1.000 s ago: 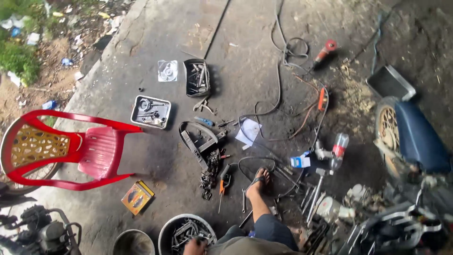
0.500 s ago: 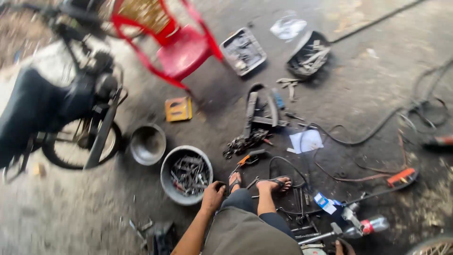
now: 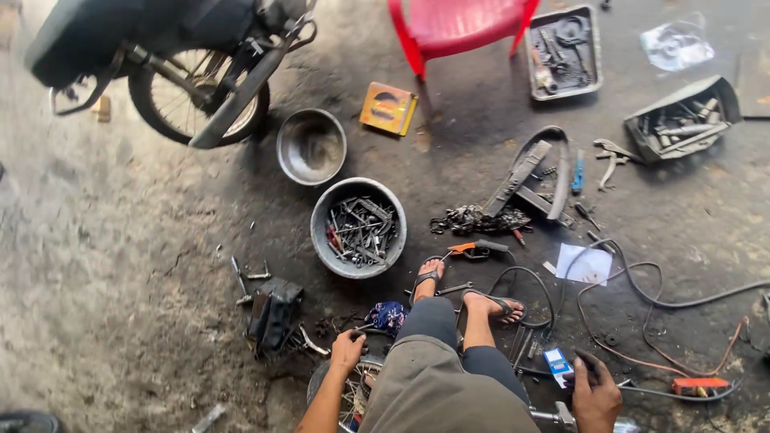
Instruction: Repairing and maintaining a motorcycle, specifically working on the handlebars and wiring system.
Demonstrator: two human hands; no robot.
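I sit low over an oily concrete floor, my sandalled feet (image 3: pixel 469 293) out in front. My left hand (image 3: pixel 346 351) reaches down to the floor beside a crumpled blue rag (image 3: pixel 388 316) and a small spoked wheel (image 3: pixel 350 390) under my knees. My right hand (image 3: pixel 595 393) is closed around a dark tool handle at the lower right, next to a small blue and white box (image 3: pixel 557 365). A round metal bowl (image 3: pixel 318 232) full of wrenches and bolts stands just beyond my feet.
An empty metal basin (image 3: pixel 311 147), a yellow box (image 3: pixel 388 107) and a red plastic chair (image 3: pixel 457 28) lie farther off. A motorcycle (image 3: pixel 184 56) stands top left. Trays of tools (image 3: pixel 561 52) (image 3: pixel 682 120), a greasy chain (image 3: pixel 473 218), pliers (image 3: pixel 477 249), a paper sheet (image 3: pixel 584 264) and cables (image 3: pixel 658 301) crowd the right.
My view has swung left and tilted down; the bowl of tools now sits centre. My left hand dropped from my knee to the floor, and my right hand came into view at the lower right.
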